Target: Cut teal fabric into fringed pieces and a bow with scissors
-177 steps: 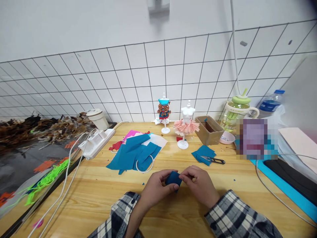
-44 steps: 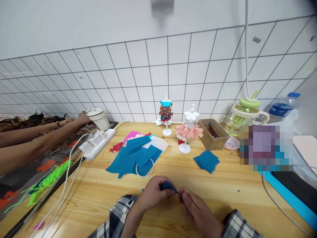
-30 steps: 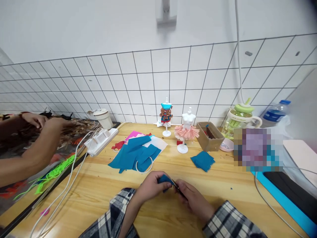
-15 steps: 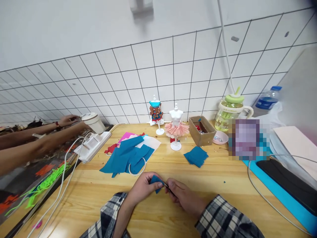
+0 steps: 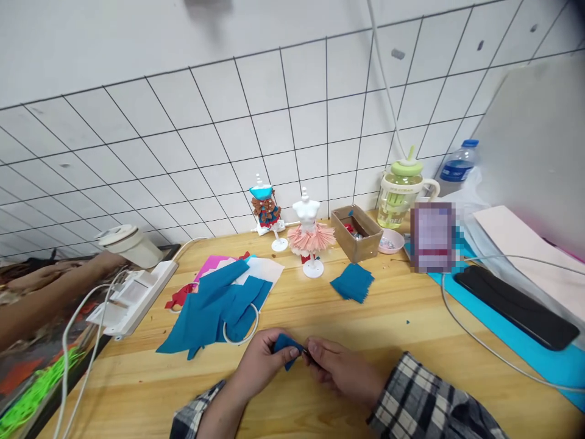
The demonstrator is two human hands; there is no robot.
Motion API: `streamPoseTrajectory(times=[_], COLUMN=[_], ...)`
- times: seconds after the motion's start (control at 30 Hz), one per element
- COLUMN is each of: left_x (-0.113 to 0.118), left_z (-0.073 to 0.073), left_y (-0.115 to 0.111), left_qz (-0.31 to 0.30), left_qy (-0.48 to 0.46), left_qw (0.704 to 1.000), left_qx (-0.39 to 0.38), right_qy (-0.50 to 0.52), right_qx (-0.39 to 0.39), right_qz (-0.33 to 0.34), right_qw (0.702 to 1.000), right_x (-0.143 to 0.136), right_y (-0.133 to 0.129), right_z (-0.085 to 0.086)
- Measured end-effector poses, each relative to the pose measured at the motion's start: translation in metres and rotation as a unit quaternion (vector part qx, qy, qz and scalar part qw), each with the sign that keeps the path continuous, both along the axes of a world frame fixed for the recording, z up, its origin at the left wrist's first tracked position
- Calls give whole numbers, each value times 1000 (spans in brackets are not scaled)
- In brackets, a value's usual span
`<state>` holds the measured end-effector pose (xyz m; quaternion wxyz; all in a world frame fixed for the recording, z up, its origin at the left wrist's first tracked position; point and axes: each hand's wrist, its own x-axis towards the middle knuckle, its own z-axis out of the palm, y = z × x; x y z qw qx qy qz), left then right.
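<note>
Left hand (image 5: 261, 364) low over worktop's (image 5: 388, 332) near side, thumb pinning blue cloth (image 5: 284, 346) against curled fingers. Right hand (image 5: 340, 371) angled inward, gripping dark, mostly hidden snips (image 5: 308, 354) at cloth's edge.

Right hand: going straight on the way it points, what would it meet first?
Most likely the blue cloth pinched in the left hand, just ahead of the right hand; exact depth is unclear.
</note>
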<state>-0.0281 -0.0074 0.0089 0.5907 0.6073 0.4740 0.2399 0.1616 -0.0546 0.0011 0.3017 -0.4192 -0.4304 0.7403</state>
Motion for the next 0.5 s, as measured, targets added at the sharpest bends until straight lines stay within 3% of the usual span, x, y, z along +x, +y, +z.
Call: streamPoseTrajectory(times=[0.13, 0.27, 0.5], left_x=[4, 9, 9], left_z=[1, 4, 12], left_y=[-1, 4, 13], left_qz=[-4, 39, -3], left_qy=[-8, -20, -59], left_qw=[1000, 999, 998], left_qx=[16, 9, -25], right_qy=[58, 80, 73], right_qx=[-39, -42, -44], right_qz=[25, 14, 5], right_qw=[997, 996, 996], right_x=[3, 7, 10], right_y=[2, 4, 5], right_z=[2, 4, 2])
